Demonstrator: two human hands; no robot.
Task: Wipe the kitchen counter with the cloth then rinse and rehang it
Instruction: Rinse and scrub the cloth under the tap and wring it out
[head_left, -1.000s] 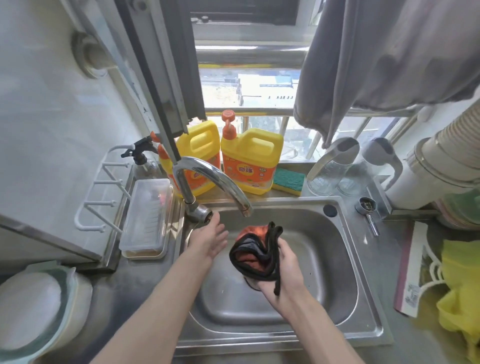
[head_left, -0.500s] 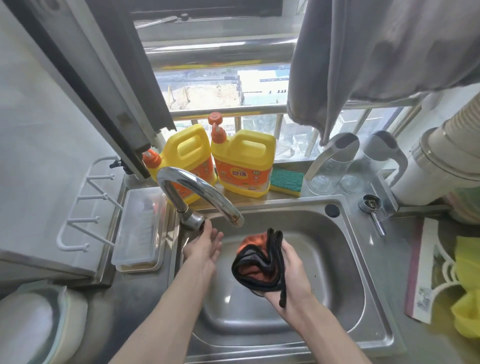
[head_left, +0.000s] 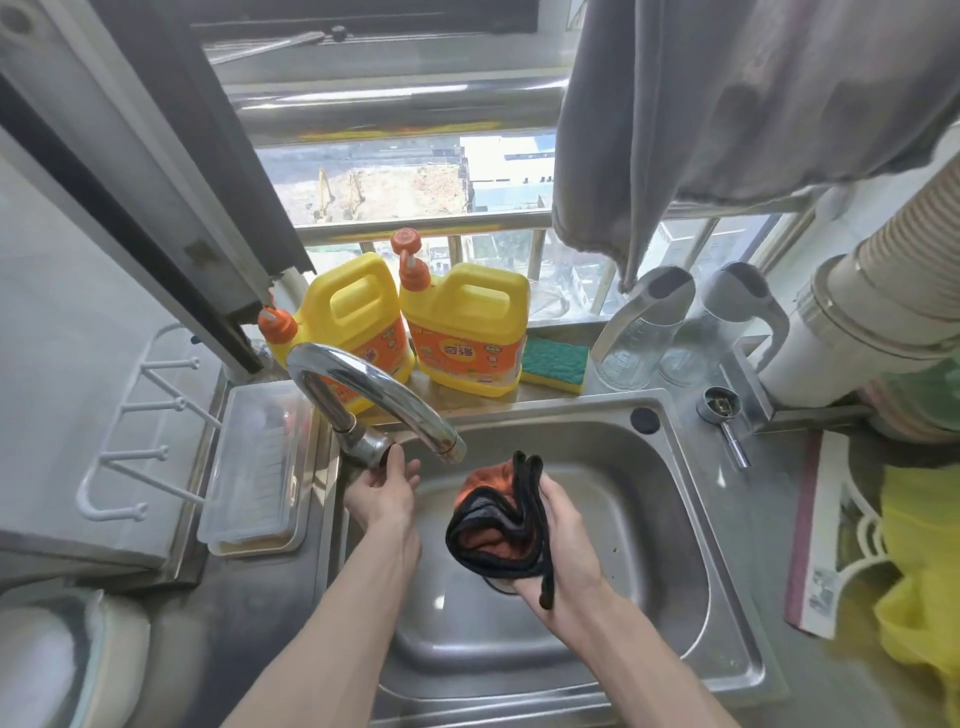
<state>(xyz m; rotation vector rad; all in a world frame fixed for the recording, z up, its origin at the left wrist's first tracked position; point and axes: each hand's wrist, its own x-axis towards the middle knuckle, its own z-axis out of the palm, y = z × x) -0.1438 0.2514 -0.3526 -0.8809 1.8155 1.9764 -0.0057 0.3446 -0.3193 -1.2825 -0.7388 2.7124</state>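
Your right hand (head_left: 563, 551) grasps the bunched cloth (head_left: 491, 525) over the sink (head_left: 631, 483), just beside the faucet (head_left: 363, 382) spout; your left hand (head_left: 382, 493), fingers relaxed, touches the faucet's base.

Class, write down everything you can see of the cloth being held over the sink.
The cloth is rust-orange with a grey face and black edging, and looks like soft microfibre. It is bunched into loose folds. The right hand grips it from the right, holding it above the steel sink basin, just below and right of the faucet spout. One black edge strip hangs over the wrist. No water is seen falling on it; wetness cannot be told.
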